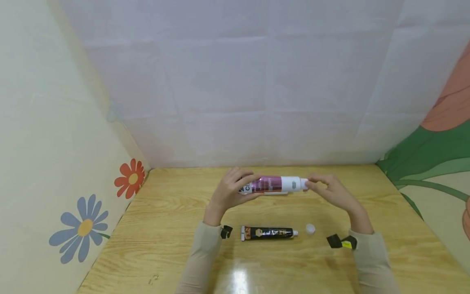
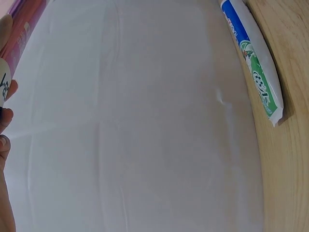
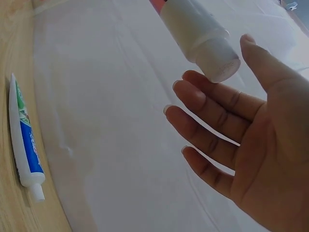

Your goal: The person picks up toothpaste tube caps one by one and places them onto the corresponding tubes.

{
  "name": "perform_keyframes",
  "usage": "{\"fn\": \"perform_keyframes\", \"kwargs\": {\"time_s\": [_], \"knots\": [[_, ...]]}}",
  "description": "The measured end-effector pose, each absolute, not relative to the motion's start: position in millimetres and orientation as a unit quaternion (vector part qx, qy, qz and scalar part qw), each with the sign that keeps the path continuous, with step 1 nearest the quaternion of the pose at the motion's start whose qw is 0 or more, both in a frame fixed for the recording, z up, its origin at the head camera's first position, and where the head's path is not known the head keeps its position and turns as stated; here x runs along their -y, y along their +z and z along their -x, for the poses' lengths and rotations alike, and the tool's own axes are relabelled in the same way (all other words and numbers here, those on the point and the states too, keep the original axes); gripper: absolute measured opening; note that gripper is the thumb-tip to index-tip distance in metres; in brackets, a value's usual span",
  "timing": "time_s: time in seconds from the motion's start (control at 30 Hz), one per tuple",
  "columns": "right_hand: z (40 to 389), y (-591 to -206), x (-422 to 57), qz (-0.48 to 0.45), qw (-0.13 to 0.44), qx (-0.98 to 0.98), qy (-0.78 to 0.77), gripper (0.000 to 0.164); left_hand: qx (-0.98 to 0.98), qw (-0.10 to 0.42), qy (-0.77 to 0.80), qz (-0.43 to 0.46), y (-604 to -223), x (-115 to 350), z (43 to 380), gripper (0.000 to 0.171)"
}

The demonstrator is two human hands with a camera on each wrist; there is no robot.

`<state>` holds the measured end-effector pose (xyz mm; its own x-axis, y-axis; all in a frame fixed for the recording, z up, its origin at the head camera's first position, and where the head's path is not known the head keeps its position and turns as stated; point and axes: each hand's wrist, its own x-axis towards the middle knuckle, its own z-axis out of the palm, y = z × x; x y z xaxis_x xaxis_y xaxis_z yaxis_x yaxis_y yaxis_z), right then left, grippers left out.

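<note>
My left hand [image 1: 231, 190] grips a pink-and-white toothpaste tube [image 1: 269, 183] near its left end, holding it level above the table. The tube's white cap [image 3: 219, 60] points to the right. Around that cap my right hand [image 3: 241, 121] has its thumb and fingers spread; the thumb stands apart from it, and I cannot tell whether the index finger touches it. A black toothpaste tube [image 1: 269, 233] lies nearer to me, its white nozzle towards a loose round white cap [image 1: 310, 228]. Behind lies a white, blue and green toothpaste tube [image 3: 26, 140], mostly hidden in the head view.
The wooden table [image 1: 169, 245] ends at a pale hanging sheet [image 1: 264, 81] at the back. Painted flowers decorate the left wall [image 1: 33, 163], with large green leaves on the right. Black straps [image 1: 341, 241] hang at both wrists.
</note>
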<state>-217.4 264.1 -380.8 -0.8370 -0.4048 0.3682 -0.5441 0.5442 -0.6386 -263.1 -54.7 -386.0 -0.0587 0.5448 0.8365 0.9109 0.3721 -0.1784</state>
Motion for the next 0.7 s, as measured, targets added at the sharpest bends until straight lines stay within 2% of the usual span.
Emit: {"fn": "perform_keyframes", "kwargs": {"time_s": [0.13,0.33,0.7], "knots": [[216.9,-381.2,-261.1,-0.263,0.081,0.876,0.395,0.017,0.699,0.444,-0.211,0.519,-387.2,57.4,263.1,0.059],[215.9,-381.5,-260.0,-0.266,0.081,0.874,0.399,0.030,0.701,0.440,-0.212,0.519,-387.3,59.6,263.5,0.056],[208.0,-370.4,-252.1,-0.282,0.110,0.868,0.393,0.041,0.694,0.446,-0.212,0.524,-386.9,59.5,265.8,0.052]]}}
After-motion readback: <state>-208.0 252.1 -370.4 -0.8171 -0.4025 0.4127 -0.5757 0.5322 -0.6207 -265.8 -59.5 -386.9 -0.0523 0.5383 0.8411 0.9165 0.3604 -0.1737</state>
